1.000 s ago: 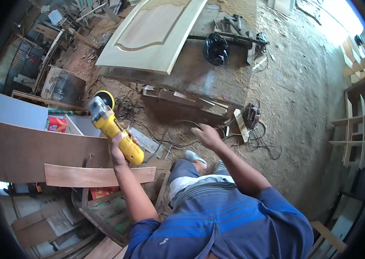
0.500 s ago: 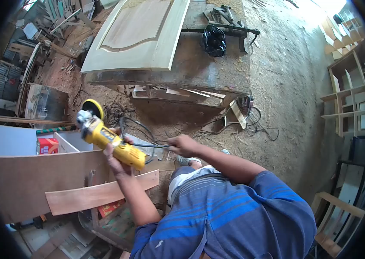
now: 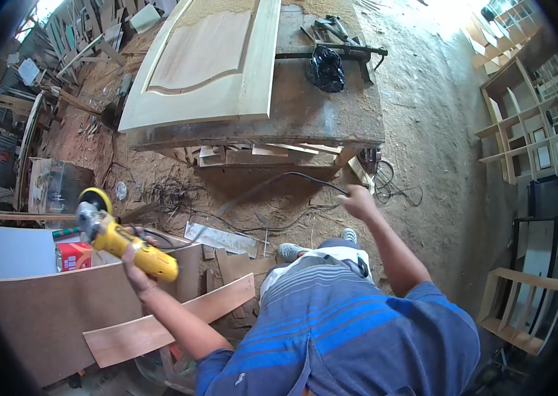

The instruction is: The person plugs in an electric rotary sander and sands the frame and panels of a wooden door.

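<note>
My left hand (image 3: 136,263) is wrapped round the yellow body of a power tool (image 3: 140,254), whose round yellow-rimmed pad (image 3: 97,199) points up and away from me. The tool is above the edge of a wooden cabinet. Out to the right, my right hand (image 3: 359,200) is closed on a black cord (image 3: 292,175). That cord arcs leftward through the air from my right hand, blurred in part, toward the tool.
A panelled wooden door (image 3: 200,66) lies on a workbench (image 3: 328,122) ahead, beside a black plastic bag (image 3: 326,68) and a metal clamp (image 3: 374,51). A red box (image 3: 73,256) is in the cabinet (image 3: 35,310) at left. Wooden shelving (image 3: 523,112) stands at right.
The tool in my left hand has moved left. My right hand came in toward the tool, then swung back out to the right, drawing the cord into a long arc.
</note>
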A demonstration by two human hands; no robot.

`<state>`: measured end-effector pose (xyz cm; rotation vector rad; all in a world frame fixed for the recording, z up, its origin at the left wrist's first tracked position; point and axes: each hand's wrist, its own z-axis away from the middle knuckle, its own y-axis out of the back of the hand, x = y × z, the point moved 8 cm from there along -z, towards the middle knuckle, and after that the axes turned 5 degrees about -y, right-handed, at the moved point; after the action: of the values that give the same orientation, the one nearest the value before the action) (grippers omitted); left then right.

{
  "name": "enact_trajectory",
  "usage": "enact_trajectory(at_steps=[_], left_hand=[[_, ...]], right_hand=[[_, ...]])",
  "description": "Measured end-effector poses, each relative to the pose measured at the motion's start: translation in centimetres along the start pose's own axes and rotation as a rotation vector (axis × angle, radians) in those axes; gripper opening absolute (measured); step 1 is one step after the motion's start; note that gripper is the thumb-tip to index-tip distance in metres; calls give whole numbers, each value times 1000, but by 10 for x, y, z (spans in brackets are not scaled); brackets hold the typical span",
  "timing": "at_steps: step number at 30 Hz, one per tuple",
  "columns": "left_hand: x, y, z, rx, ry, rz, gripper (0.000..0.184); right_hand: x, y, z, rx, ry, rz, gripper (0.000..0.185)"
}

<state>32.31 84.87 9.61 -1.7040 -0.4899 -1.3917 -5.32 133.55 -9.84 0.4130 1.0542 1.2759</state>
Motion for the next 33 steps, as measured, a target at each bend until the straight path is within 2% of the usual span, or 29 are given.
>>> enact_trajectory(at_steps=[1,2,3,4,5,6,8,10,12,14,15,18,20,22,24,25,26,28,32,33], left_hand=[[-16,-10,3,-13,39,32,64],[-35,-25,8,-29,78,64,64],[-53,-41,13,-69,135,103,66],[-70,-57,19,-108,195,140,67],[-83,-75,25,-121,235,150,67],[-96,-92,30,-130,273,162,67],[-119,-117,37,-203,337,214,67],[-119,-156,49,-247,350,277,67],[-121,-173,56,-254,336,305,69],[-124,-181,60,-279,323,314,70],[-121,-181,60,-261,319,271,70],[-104,-197,68,-225,228,310,69],[-80,-203,72,-203,159,252,68],[-55,-203,80,-158,128,265,66],[-31,-204,83,-139,36,256,66],[-21,-198,84,-128,-2,229,66],[-11,-192,87,-76,-37,182,65],[5,-188,94,-18,-84,122,62],[5,-182,111,-9,-115,21,60],[-3,-186,115,-19,-101,40,60]], right_hand=[[-58,22,24,11,101,-120,48],[-103,31,41,-56,182,-371,42],[-148,39,64,5,341,-430,39],[-185,41,86,-30,366,-391,34],[-213,33,103,-127,482,-452,28],[-231,11,113,-23,789,-480,23],[-258,-6,142,-94,929,-405,21],[-260,-23,154,-153,866,-321,26],[-258,-21,160,-196,951,-286,26],[-245,-15,161,-150,1018,-419,28],[-235,-11,157,-124,1051,-483,30],[-182,-20,123,-296,949,-226,30],[-115,-49,70,-310,853,-117,21],[-39,-33,34,-115,861,-183,18],[54,-26,-18,-61,707,-126,17],[94,-14,-36,-11,754,40,22],[127,12,-45,-54,565,66,23],[210,39,-81,275,577,76,24],[276,152,-105,566,190,291,17],[271,192,-94,723,176,206,12]])
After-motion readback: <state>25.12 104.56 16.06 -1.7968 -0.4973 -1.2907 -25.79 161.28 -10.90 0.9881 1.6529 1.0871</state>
